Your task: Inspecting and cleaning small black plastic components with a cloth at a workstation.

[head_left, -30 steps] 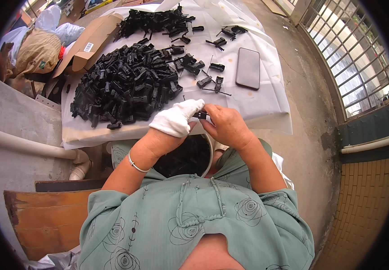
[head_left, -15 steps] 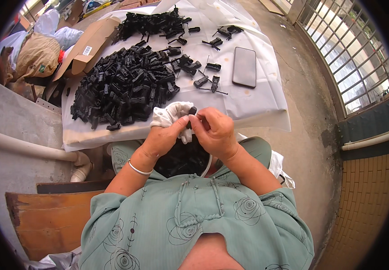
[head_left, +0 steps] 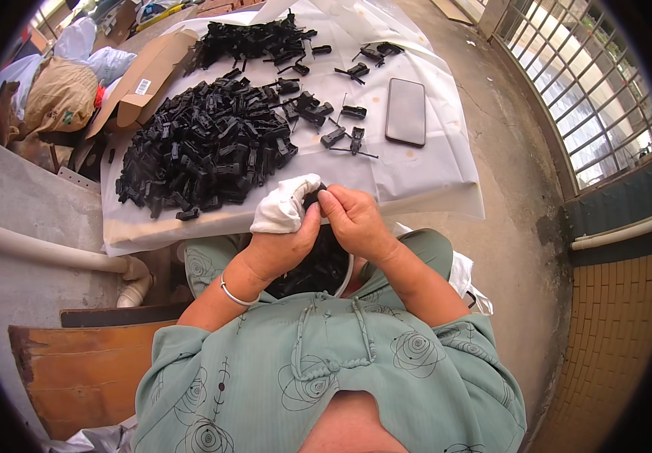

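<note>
In front of my chest, at the near edge of the covered table (head_left: pixel 386 175), my two hands meet around a small black plastic part (head_left: pixel 312 197). My left hand (head_left: pixel 284 245) is closed on it, its fingers wrapped in a white cloth glove (head_left: pixel 280 208), with the thumb bare. The bare right hand (head_left: pixel 356 223) pinches the same part between thumb and fingers; most of the part is hidden. Just beyond lies a large heap of black plastic parts (head_left: pixel 205 147). Below my hands, between my knees, a pale-rimmed bucket (head_left: pixel 350 273) holds more black pieces.
A second heap of black parts (head_left: pixel 246 41) lies at the far side, with several loose ones (head_left: pixel 356 141) with thin rods. A phone (head_left: pixel 405 112) rests on the right. Left are a cardboard box (head_left: pixel 144 79), bags (head_left: pixel 58 94) and a wall pipe (head_left: pixel 46 248). A barred gate (head_left: pixel 590 90) stands right.
My left hand has turned, showing more of the glove's back, and the part is now more hidden. The right fingers have closed in tighter around it. The heaps are unchanged.
</note>
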### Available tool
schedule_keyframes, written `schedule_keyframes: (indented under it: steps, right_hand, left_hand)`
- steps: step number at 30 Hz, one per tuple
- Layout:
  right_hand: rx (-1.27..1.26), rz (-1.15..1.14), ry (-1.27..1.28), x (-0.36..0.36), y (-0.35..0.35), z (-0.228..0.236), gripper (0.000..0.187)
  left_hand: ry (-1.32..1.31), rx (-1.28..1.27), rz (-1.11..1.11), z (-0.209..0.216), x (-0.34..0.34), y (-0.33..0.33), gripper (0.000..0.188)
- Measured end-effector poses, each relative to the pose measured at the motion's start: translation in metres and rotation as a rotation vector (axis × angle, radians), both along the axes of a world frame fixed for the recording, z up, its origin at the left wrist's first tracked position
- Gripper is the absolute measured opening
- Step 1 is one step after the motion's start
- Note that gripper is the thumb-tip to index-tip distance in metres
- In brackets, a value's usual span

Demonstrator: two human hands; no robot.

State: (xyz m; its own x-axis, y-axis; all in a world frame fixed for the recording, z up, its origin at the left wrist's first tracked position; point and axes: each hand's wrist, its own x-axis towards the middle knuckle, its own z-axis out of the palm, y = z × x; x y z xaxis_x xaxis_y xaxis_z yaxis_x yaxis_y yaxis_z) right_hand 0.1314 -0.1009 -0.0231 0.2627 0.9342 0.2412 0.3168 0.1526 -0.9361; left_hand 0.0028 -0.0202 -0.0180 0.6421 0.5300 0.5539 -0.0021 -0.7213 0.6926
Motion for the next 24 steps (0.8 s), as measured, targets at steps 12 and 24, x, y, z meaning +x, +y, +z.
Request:
schedule_keyframes:
  steps: [12, 24]
  right_hand:
    - [-0.099, 0.044, -0.203, 0.018, -0.005, -0.004, 0.015]
    - [0.244, 0.054, -0.346, 0.024, -0.008, -0.003, 0.009]
  left_hand:
    - [-0.076, -0.888, -0.207, 0.016, -0.004, 0.004, 0.030]
    - [0.023, -0.841, -0.173, 0.019, -0.003, 0.006, 0.034]
